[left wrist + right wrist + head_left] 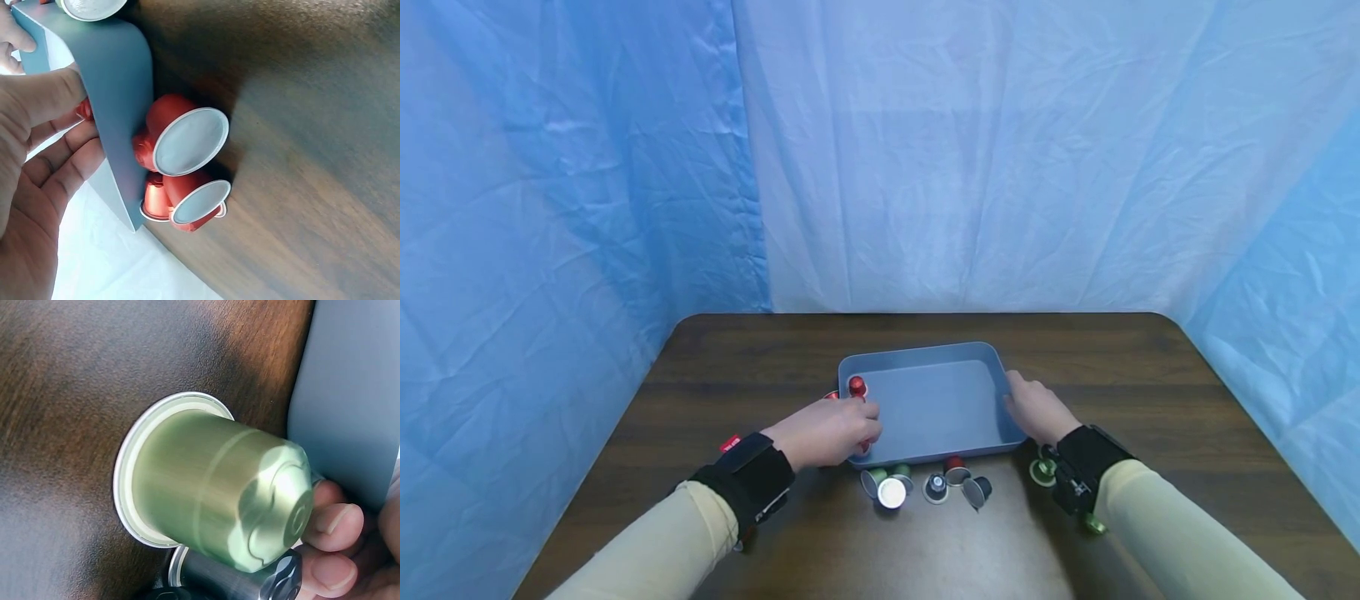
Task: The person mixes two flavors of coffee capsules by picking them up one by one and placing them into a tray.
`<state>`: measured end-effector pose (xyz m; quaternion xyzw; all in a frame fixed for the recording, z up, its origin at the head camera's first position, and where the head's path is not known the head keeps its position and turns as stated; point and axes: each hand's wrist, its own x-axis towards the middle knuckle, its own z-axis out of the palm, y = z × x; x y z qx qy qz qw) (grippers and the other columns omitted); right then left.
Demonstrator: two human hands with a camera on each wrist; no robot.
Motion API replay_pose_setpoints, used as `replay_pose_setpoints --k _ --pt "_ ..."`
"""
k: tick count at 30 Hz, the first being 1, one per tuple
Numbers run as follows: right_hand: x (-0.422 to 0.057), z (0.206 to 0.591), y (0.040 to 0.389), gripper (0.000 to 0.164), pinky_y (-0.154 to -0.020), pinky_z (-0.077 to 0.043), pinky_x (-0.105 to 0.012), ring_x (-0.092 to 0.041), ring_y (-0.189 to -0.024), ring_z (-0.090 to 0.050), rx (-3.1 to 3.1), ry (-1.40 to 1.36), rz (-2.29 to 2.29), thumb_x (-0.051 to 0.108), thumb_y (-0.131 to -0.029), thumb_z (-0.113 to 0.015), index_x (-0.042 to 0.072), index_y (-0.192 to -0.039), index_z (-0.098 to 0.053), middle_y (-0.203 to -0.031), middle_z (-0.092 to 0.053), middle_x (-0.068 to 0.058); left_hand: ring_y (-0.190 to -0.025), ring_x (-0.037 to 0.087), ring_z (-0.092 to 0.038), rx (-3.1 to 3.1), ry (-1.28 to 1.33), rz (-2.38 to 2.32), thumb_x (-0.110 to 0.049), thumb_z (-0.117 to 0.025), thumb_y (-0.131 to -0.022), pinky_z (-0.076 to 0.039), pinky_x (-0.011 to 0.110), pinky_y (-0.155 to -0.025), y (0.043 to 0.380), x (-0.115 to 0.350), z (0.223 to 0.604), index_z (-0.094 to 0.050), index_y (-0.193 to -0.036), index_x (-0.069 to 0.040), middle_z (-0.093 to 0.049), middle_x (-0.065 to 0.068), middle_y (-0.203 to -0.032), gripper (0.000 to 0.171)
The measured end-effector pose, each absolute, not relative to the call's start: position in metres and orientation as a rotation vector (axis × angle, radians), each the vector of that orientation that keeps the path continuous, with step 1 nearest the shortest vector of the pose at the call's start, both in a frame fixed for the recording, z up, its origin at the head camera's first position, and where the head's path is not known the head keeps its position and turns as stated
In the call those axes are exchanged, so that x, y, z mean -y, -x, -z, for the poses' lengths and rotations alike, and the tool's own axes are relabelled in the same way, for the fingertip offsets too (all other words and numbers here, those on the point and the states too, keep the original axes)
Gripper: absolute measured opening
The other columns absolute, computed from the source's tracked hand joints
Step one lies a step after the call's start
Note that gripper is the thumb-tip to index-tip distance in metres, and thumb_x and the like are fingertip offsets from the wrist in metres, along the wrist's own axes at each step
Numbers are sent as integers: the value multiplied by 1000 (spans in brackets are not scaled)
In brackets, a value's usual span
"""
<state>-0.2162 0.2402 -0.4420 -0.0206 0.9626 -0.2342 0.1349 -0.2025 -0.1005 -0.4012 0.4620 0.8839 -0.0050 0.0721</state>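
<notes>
A shallow blue-grey tray lies on the table between both hands. My left hand reaches over its left end and pinches a red coffee capsule, mostly hidden by thumb and fingers. Another red capsule stands inside the tray by the left wall. My right hand grips the tray's right edge, its fingertips curled by the outer wall. Close to that hand, a green capsule rests rim down on the table, with a dark capsule partly hidden behind it.
Several red capsules lie outside the tray's left wall. Along its front side are green capsules, a white-lidded capsule, dark capsules and a red capsule. Another green capsule sits beneath the right forearm. Blue sheets surround the table.
</notes>
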Motion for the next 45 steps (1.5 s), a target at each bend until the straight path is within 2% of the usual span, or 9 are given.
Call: replay_pose_setpoints --k 7,12,17,23,27,31,42,45 --pt "-239 443 217 43 -96 -51 -58 -40 -114 -64 -2789 48 662 11 -107 -45 -9 -144 -36 -132 -58 -34 -94 9 -63 -2638 -1433 137 -29 -90 -78 -54 19 -86 203 99 409 -79 -104 -22 -62 -6 -94 29" --pt "-240 444 217 43 -97 -51 -57 -39 -114 -65 -2785 30 657 12 -107 -44 -8 -145 -36 -133 -58 -34 -93 9 -63 -2645 -1455 131 -30 -88 -80 -54 19 -87 202 100 407 -80 -106 -22 -63 -6 -94 28" --pt "-240 443 217 43 -95 -52 -57 -37 -111 -65 -2784 28 663 11 -107 -45 -7 -144 -36 -132 -58 -33 -94 12 -62 -2697 -1425 84 -32 -85 -84 -55 25 -91 201 103 398 -79 -109 -20 -65 -5 -96 28" --pt "-240 442 216 42 -90 -55 -54 -33 -103 -66 -2791 44 661 10 -107 -46 -8 -143 -37 -129 -59 -33 -96 14 -63 -2735 -1371 -30 -27 -85 -85 -56 30 -93 201 114 388 -78 -110 -17 -69 -2 -104 27" --pt "-240 442 217 42 -82 -56 -48 -31 -97 -66 -2804 57 648 10 -107 -46 -9 -143 -37 -126 -61 -32 -95 14 -64 -2741 -1360 -56 -28 -85 -86 -56 31 -90 201 123 383 -78 -113 -17 -71 -1 -106 30" --pt "-240 443 217 42 -70 -51 -41 -29 -90 -64 -2816 77 631 10 -106 -46 -10 -143 -37 -122 -62 -31 -92 13 -62 -2761 -1346 -28 -30 -85 -85 -55 32 -86 199 132 376 -78 -115 -18 -71 -3 -105 33" --pt "-239 442 219 44 -72 -53 -42 -31 -93 -64 -2787 35 626 11 -107 -46 -9 -145 -35 -126 -60 -33 -79 11 -55 -2813 -1294 6 -32 -84 -85 -53 32 -76 190 161 370 -78 -107 -18 -67 -5 -91 27" --pt "-238 442 219 45 -78 -55 -45 -33 -99 -65 -2774 19 629 12 -107 -45 -9 -145 -35 -129 -59 -33 -77 11 -56 -2819 -1245 26 -35 -84 -85 -54 33 -75 185 170 370 -78 -107 -17 -67 -6 -88 29"
